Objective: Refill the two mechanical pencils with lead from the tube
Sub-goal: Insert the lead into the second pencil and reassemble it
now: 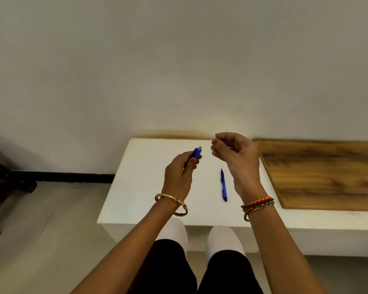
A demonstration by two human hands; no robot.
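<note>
Left hand (180, 169): raised above the white desk (136, 187), fingers curled round a blue mechanical pencil (196, 153); only the top end with its pale grey tip visible, rest of the barrel hidden inside the fist. Gold bangle (171, 201) on the wrist.

Right hand (235, 151): raised just right of that pencil, not touching it, thumb and fingertips drawn together as in a pinch; whatever lies between them too thin or too small to make out, so grip contents unclear. Braided orange and brown bands (258, 203) on the wrist.

Second blue pencil (224, 185): flat on the desk between the two forearms, point toward the wall, clip visible, detail blurred.

Lead tube: not identifiable anywhere.

Wooden board (321, 172): on the desk at right, cut off by the frame edge. Thin dark lines (354, 214) near the front edge below it, too fine to identify.

Knees in dark cloth at bottom, partly cropped.
</note>
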